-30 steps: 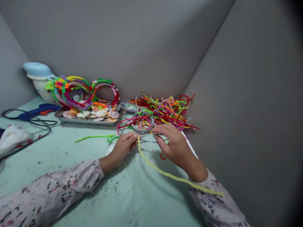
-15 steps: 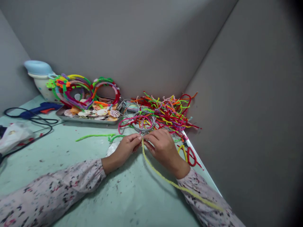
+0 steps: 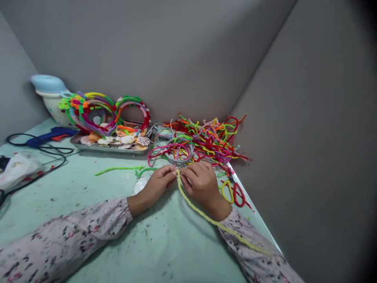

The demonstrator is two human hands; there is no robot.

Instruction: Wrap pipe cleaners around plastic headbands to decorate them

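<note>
A yellow pipe cleaner [image 3: 196, 210] runs from between my fingertips down across my right forearm. My left hand [image 3: 157, 182] is closed, its thumb and fingers pinching the upper end of the yellow pipe cleaner. My right hand [image 3: 203, 186], also pinched, meets it at the same spot from the right. What else lies between the fingertips is too small to make out. Just beyond my hands is a tangle of grey wire hoops [image 3: 184, 155]. Green pipe cleaner pieces [image 3: 118, 169] lie to the left of my left hand.
A metal tray [image 3: 108, 149] of shells carries colourful wrapped headbands [image 3: 132, 103]. Behind my hands is a heap of pipe cleaners [image 3: 212, 135]. Scissors [image 3: 239, 195] lie by the right edge. To the left are a blue glue gun [image 3: 41, 138], its cable and a lidded container [image 3: 53, 104].
My right wrist has shifted slightly left and up, and the loose tail of the yellow pipe cleaner has swung a little left. Both hands keep their pinch.
</note>
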